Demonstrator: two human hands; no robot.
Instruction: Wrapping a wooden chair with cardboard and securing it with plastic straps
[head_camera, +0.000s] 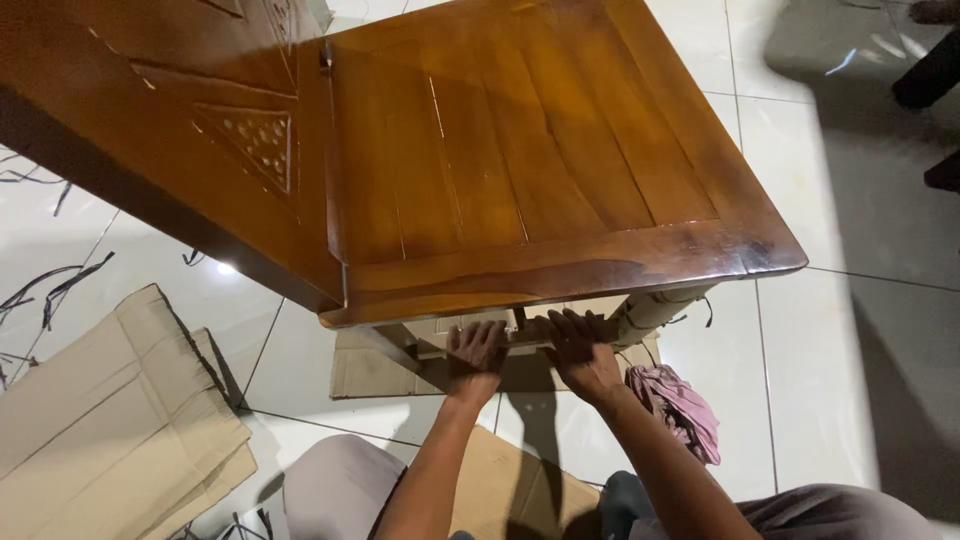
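Note:
A glossy brown wooden chair (520, 150) lies tipped over in front of me, its seat panel facing up at the camera and its carved back (250, 140) at the upper left. Both my hands reach under the seat's front edge. My left hand (476, 352) and my right hand (580, 350) grip a pale wooden rail (520, 338) under the seat, fingers curled over it side by side. A chair leg wrapped in pale paper (655, 308) sticks out just right of my right hand.
Flattened cardboard (110, 420) lies at the left on the white tiled floor (850, 330); more cardboard (380, 375) sits under the chair and by my knees. A pink rag (685, 405) lies right of my right forearm. Black strips litter the far left floor.

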